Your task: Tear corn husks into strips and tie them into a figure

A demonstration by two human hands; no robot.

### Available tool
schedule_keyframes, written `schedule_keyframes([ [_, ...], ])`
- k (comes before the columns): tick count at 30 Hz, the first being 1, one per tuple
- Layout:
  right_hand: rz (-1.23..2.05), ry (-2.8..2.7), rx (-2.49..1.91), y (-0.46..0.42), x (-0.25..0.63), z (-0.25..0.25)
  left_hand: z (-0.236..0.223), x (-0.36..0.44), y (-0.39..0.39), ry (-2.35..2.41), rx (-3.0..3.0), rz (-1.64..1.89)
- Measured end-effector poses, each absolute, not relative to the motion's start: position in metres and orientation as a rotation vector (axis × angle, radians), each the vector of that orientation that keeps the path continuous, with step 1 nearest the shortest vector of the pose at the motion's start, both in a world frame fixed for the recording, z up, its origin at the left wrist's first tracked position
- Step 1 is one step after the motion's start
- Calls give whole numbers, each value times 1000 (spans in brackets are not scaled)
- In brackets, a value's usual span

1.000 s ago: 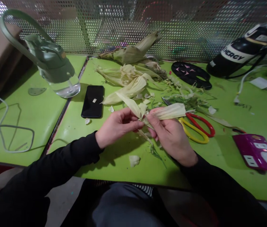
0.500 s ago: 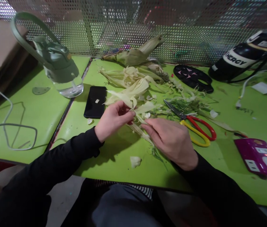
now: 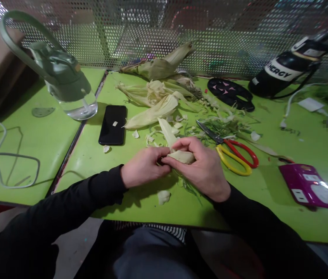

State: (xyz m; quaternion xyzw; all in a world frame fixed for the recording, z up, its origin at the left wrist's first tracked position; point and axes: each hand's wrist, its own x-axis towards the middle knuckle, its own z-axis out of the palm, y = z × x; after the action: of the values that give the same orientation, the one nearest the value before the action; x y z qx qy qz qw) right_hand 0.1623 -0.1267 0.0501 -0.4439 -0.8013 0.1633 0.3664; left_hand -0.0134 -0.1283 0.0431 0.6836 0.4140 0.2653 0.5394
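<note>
- Green table point(image 3: 140, 209): spreads under everything, with the hands as the centre of the clock.
- Mesh screen point(image 3: 117, 35): rises at 12 o'clock, along the table's far edge.
- Green bottle point(image 3: 68, 77): upright at 10 o'clock, with clear liquid in its base.
- Black bottle point(image 3: 283, 71): tilted, at 2 o'clock, with a white band around it.
- Loose husks point(image 3: 155, 110): heaped from 11 to 12 o'clock, pale ones nearer and a greener one by the screen.
- Right hand point(image 3: 204, 166): fingers curled, gripping the folded strip between thumb and fingers.
- Left hand point(image 3: 146, 166): fingertips closed on the strip's gathered end, right beside the right hand's fingertips.
- Purple socket box point(image 3: 311, 184): lies at 3 o'clock, well apart from the hands.
- Scissors point(image 3: 228, 145): at 3 o'clock, near the right hand, red and yellow handles nearest.
- Phone point(image 3: 112, 126): flat, between 9 and 10 o'clock, a pale scrap on its dark face.
- Husk strip point(image 3: 183, 156): at the clock's centre, in both hands; a pale flap points to 11 o'clock.
- Husk scrap point(image 3: 164, 197): on the table, near 6 o'clock.
</note>
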Motion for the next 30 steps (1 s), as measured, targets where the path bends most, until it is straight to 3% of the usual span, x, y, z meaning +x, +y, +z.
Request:
schedule_keyframes([
  [8, 332, -1912, -1105, -130, 159, 50, 50, -12, -129, 833, 1275, 519],
  [19, 336, -2058, -1005, -126, 160, 51, 52, -12, -128, 872, 1106, 645],
  [27, 559, -1943, -1047, -121, 163, 51, 60, -15, -126, 785, 1088, 627],
  [30, 415, -1858, -1095, -116, 170, 58, 63, -16, -126, 757, 1082, 711],
])
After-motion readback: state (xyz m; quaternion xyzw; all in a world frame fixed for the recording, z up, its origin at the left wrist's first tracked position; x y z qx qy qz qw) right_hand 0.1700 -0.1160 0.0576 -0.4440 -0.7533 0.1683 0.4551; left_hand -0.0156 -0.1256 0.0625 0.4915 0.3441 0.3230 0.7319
